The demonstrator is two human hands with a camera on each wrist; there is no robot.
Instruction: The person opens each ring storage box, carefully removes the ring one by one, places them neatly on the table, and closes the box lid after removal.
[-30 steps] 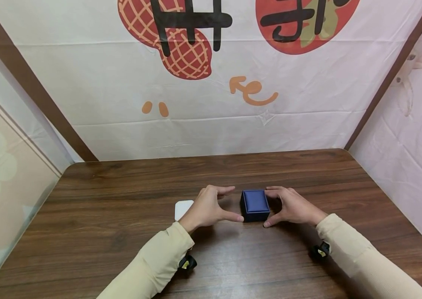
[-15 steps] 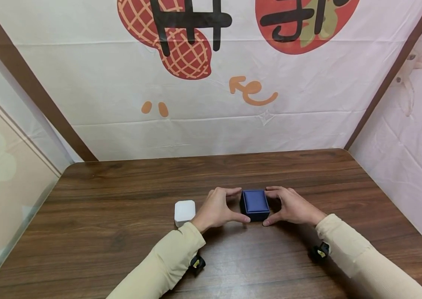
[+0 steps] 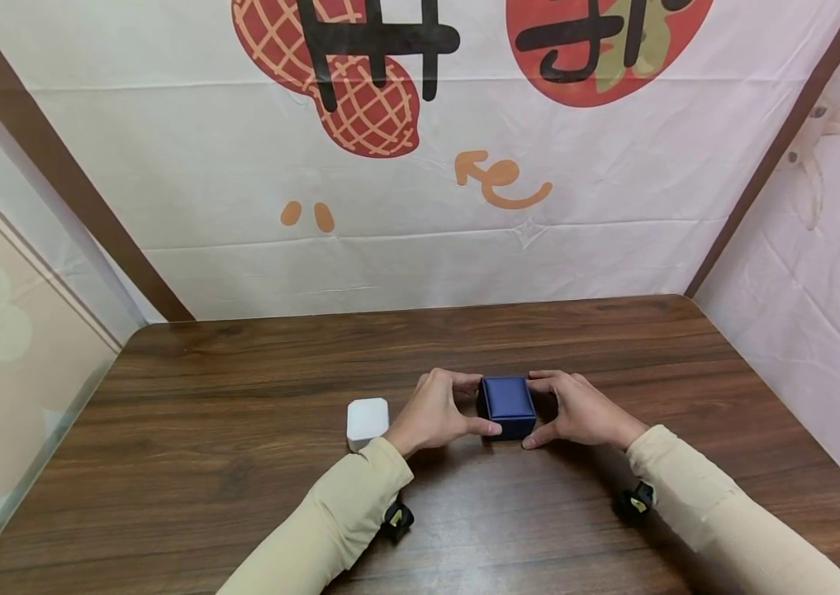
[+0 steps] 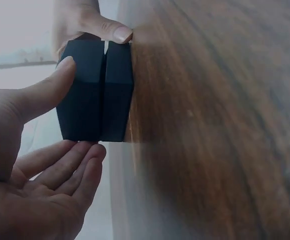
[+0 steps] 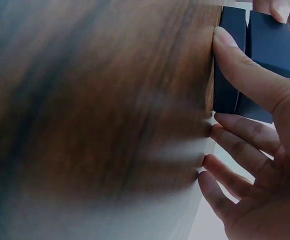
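A small dark blue jewelry box (image 3: 509, 398) sits on the brown wooden table (image 3: 241, 496), between both hands. My left hand (image 3: 436, 413) pinches its lid from the left, thumb on the near face and fingers at the back. From the right, my right hand (image 3: 589, 413) grips the base low down, its thumb (image 5: 237, 55) pressed on the lower part. In the left wrist view a narrow gap runs between the box's lid (image 4: 85, 95) and base (image 4: 117, 95), wider at the right hand's side. The inside of the box is hidden.
A white octagonal box (image 3: 367, 421) stands on the table just left of my left wrist. Behind the table's far edge hangs a white printed curtain (image 3: 420, 264). More printed sheets (image 3: 821, 289) close off the sides.
My left hand has moved right from beside the white box and taken hold of the blue box's lid, which is now slightly raised. My right hand has stayed on the base.
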